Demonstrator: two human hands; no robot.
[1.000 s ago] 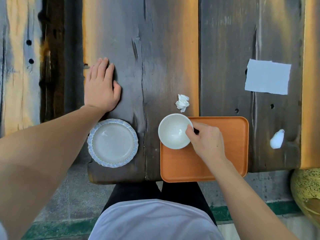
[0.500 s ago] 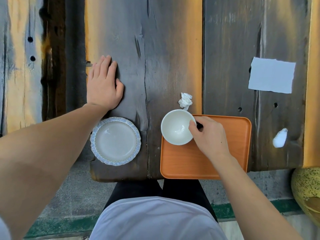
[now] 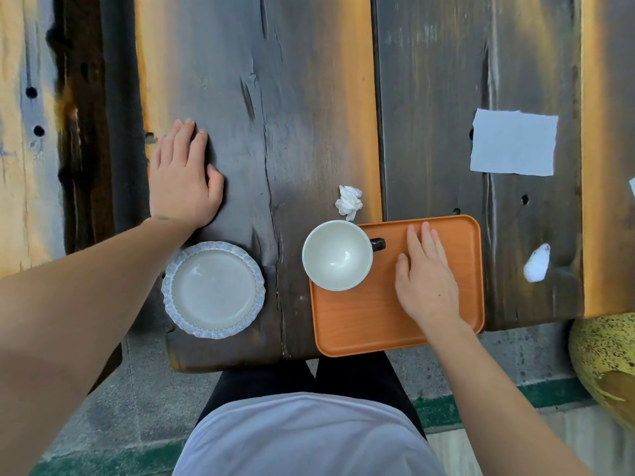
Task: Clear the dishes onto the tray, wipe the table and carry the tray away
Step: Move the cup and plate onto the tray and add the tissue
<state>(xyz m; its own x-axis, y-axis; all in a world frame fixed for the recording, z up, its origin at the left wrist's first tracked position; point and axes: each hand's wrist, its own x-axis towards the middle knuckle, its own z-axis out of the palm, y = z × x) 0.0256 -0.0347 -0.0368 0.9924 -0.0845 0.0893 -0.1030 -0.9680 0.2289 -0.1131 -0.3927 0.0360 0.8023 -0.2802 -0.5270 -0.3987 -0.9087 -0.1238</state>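
An orange tray lies at the table's near edge. A white cup with a dark handle stands on the tray's far left corner, empty. My right hand hovers flat over the tray just right of the cup, fingers apart, holding nothing. A pale plate with a blue scalloped rim rests on the table left of the tray. My left hand lies flat on the dark wood beyond the plate.
A crumpled white tissue lies just beyond the cup. A flat white paper napkin sits at the far right, and a small white scrap right of the tray. A yellow speckled object is at the lower right, off the table.
My right hand has let go of the cup's handle and moved right over the tray with its fingers spread. The cup stays on the tray. My left hand has not moved.
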